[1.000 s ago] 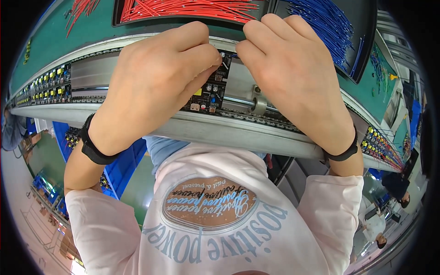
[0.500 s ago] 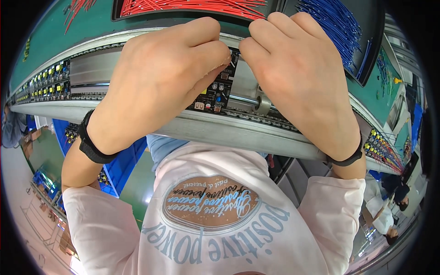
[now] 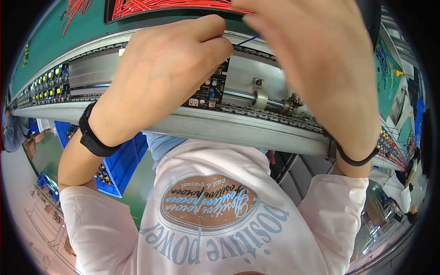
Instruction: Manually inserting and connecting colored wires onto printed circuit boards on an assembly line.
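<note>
My left hand (image 3: 176, 73) hangs over the conveyor, thumb and fingers pinched together. A thin blue wire (image 3: 247, 41) sticks out from its fingertips toward the right. Partly hidden below this hand lies a black circuit board (image 3: 218, 87) with small components, resting across the conveyor rails. My right hand (image 3: 316, 50) is raised farther up and to the right, over the far rail and the trays. Motion blurs it, and its fingers are partly cut off by the upper edge, so its hold cannot be made out.
A black tray of red wires (image 3: 178, 6) stands beyond the far rail on the green bench (image 3: 55, 41). More circuit boards (image 3: 43, 85) line the conveyor at the left. A metal shaft with a collar (image 3: 260, 99) crosses the conveyor. Blue bins (image 3: 121, 165) sit below.
My right hand has moved away from the left, up and to the right, now covering the tray of blue wires. A blue wire now shows at my left fingertips, which stay nearly in place.
</note>
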